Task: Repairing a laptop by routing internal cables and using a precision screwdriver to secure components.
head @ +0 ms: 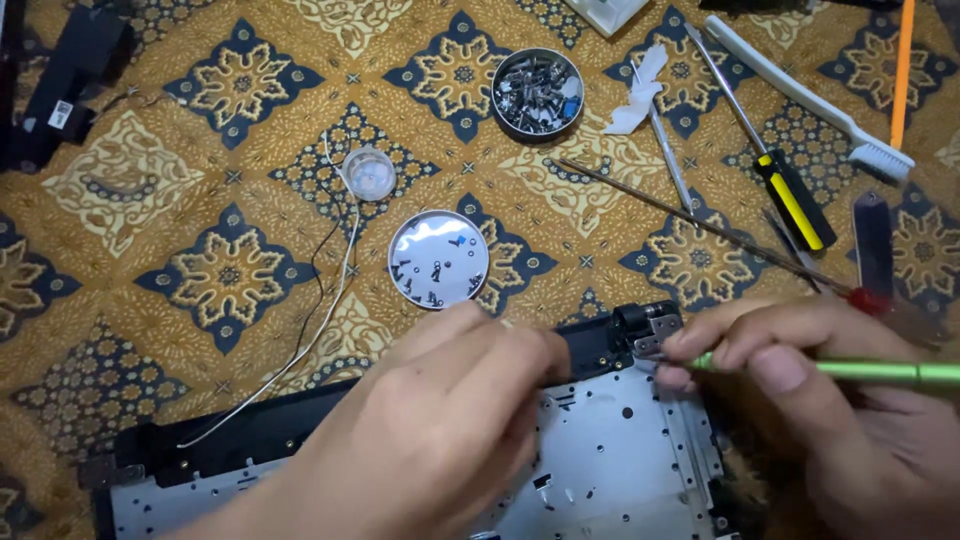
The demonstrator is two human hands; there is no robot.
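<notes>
Green and shiny, a thin screwdriver [860, 372] sits in the right hand [850, 400] at the lower right of the frame, pinched between thumb and fingers like a pencil, so its tip can be steered to one tiny spot. That tip points left at a metal hinge [648, 328] on the corner of an opened laptop shell [600, 460], which lies along the bottom of the frame with its grey metal plate facing up. The left hand [440, 420] rests on the shell at the lower middle, fingers curled and pressing down on the black edge beside the hinge; it looks like it keeps the shell from sliding, and I cannot tell if it holds anything small underneath. Just above the hands, in the middle of the frame, a round lid [438, 258] lies flat with a few little screws in it, close by so small parts have a place to go. Higher up, a round tin [537, 92] is full of many more screws. A small clear cap [369, 173] lies to the upper left of the lid, and thin white and black wires [330, 300] run down from there to the shell. At the upper right, a yellow and black screwdriver [790, 195], a white brush [820, 100] and a thin metal rod [700, 222] lie spread out within reach. Everything sits on a brown and blue patterned cloth [200, 270].
</notes>
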